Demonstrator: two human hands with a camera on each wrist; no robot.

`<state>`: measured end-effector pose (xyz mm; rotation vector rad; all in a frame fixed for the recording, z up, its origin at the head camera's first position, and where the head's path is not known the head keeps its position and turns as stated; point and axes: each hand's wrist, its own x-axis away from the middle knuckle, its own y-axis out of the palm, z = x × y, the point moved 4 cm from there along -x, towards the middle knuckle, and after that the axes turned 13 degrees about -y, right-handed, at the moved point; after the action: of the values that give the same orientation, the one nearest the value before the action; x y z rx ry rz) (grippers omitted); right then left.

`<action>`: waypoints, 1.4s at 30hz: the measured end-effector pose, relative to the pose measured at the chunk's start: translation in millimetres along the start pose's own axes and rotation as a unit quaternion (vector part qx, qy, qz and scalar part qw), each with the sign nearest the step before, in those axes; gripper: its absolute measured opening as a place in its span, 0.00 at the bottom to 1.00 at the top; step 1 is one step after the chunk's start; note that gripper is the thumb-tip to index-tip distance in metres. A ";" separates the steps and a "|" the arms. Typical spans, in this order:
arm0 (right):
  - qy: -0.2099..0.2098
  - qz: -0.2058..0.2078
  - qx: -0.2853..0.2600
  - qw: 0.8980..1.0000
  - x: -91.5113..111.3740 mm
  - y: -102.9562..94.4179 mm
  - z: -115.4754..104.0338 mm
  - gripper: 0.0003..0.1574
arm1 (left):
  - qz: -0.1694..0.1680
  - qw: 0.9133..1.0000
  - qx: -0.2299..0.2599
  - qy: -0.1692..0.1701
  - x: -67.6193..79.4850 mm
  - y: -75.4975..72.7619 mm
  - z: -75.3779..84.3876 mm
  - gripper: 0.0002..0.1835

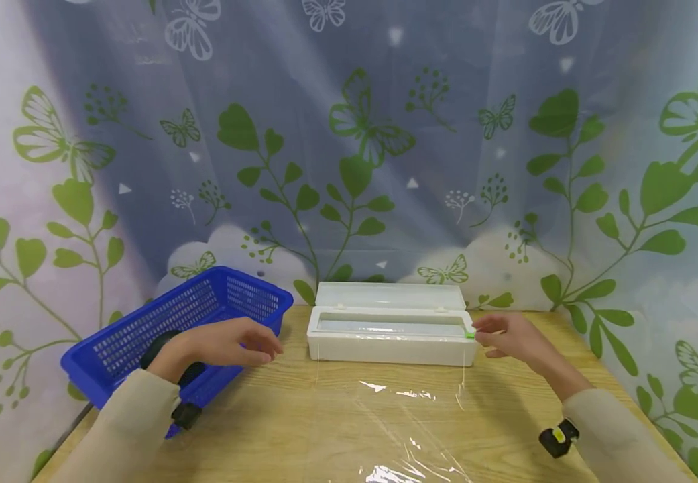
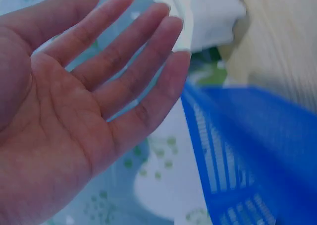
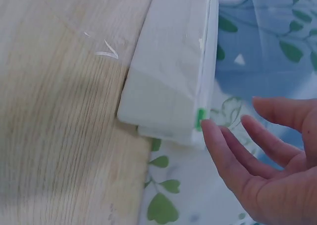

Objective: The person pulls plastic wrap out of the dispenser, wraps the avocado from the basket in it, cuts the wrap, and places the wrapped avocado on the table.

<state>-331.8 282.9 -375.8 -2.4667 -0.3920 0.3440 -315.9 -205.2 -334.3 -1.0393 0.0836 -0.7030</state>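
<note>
Head view: the right hand [image 1: 514, 339] is beside the green tab [image 1: 471, 335] on the white box [image 1: 391, 349], lid [image 1: 389, 295] raised. The blue basket [image 1: 258, 302] contains a dark object [image 1: 157, 349]. Left-wrist view: left hand [image 2: 74, 116] extended, fingers apart. Right-wrist view: fingers apart; tab contact cannot be determined.

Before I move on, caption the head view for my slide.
Left hand near a blue basket, right hand by the green tab of an open white box, clear film over the table.
</note>
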 end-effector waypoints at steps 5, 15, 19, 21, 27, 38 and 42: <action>0.018 0.014 -0.011 1.000 -14.5 -6.0 12.9 0.30 | 0.042 0.999 -0.001 -0.030 9.3 -23.8 -28.7 0.16; 0.054 0.031 -0.013 0.998 -33.3 -3.8 36.2 0.29 | 0.056 0.993 0.002 -0.100 13.5 -44.8 -78.3 0.18; 0.068 0.027 -0.027 0.997 -35.9 -2.5 42.3 0.30 | 0.051 0.988 0.002 -0.146 12.8 -47.5 -97.9 0.19; 0.072 0.024 -0.032 0.997 -36.8 -1.6 43.5 0.30 | 0.047 0.983 0.004 -0.176 14.4 -48.5 -107.1 0.20; 0.073 0.020 -0.036 0.996 -39.4 -0.1 42.1 0.28 | 0.053 0.972 0.012 -0.227 21.1 -51.3 -132.3 0.22; 0.082 0.016 -0.040 0.996 -40.7 -1.2 45.1 0.29 | 0.042 0.947 0.064 -0.312 35.1 -52.3 -159.7 0.22; 0.081 0.011 -0.047 0.996 -39.7 -0.9 47.1 0.30 | 0.029 0.942 0.065 -0.327 36.1 -49.5 -164.1 0.23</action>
<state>-384.3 294.5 -405.9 -2.5693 -0.3208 0.1361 -375.0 -366.0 -370.9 -1.0914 -0.5001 -0.2770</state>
